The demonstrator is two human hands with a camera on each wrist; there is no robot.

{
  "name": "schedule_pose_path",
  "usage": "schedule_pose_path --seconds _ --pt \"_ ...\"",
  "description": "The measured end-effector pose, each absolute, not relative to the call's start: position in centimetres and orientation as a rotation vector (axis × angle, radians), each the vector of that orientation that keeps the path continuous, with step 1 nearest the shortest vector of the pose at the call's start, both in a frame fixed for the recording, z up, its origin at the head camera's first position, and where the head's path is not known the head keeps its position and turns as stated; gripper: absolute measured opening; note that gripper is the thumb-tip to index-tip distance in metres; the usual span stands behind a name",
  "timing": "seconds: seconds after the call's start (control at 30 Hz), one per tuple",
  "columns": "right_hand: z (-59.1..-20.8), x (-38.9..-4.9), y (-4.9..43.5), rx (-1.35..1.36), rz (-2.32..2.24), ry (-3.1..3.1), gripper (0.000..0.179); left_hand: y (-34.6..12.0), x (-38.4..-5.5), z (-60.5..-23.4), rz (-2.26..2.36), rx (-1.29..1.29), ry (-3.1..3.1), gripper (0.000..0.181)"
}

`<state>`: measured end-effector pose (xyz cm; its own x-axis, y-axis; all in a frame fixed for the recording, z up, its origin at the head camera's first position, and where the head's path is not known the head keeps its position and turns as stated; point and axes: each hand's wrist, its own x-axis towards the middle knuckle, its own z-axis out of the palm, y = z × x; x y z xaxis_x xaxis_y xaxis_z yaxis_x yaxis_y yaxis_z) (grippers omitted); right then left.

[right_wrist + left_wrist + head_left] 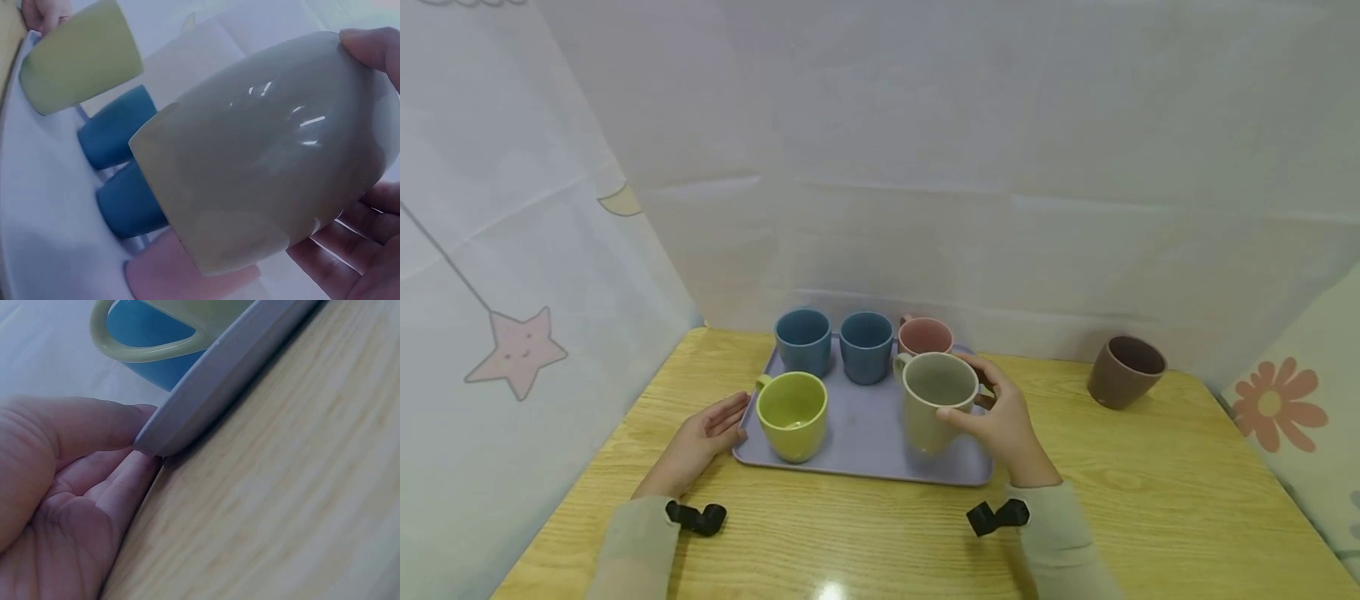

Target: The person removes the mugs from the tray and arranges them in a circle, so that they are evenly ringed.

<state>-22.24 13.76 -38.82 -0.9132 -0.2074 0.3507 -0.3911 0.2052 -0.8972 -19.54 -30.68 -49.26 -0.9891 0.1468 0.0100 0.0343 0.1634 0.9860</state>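
A lavender tray (865,433) lies on the table, with my left hand (703,437) at its left edge. Thumb and fingers (125,481) pinch the tray's rim (212,381) in the left wrist view. Over the tray's right part, my right hand (1003,412) grips a pale grey mug (936,408) by its sides, its opening upward and its handle on the left. In the right wrist view this mug (269,150) fills the middle, between thumb and fingers. A yellow-green mug (793,417) stands at the tray's front left, close to my left hand.
Two blue cups (803,342) and a pink mug (925,333) stand along the tray's back; the grey mug partly hides the pink one. A brown cup (1126,373) is tilted on the wooden table (1105,500) at right. White cloth (910,208) hangs close behind.
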Motion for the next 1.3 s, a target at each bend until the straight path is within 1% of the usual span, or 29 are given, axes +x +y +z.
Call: schedule_pose_path --seconds 0.3,0.5,0.87,1.3 --pt "-37.6 -22.5 16.6 0.533 1.748 -2.234 0.068 -30.7 -19.7 -49.4 1.972 0.193 2.33 0.067" --pt "-37.5 -23.0 18.3 0.429 1.709 -2.245 0.068 -30.8 -19.7 -49.4 1.979 0.179 2.329 0.067" --pt "-39.1 -24.7 21.2 0.228 1.696 -2.175 0.064 -30.8 -19.7 -49.4 1.972 0.159 2.321 0.068" --pt "-41.1 -25.9 24.4 -0.129 1.699 -2.14 0.066 -30.7 -19.5 -49.2 1.969 0.149 2.323 0.068"
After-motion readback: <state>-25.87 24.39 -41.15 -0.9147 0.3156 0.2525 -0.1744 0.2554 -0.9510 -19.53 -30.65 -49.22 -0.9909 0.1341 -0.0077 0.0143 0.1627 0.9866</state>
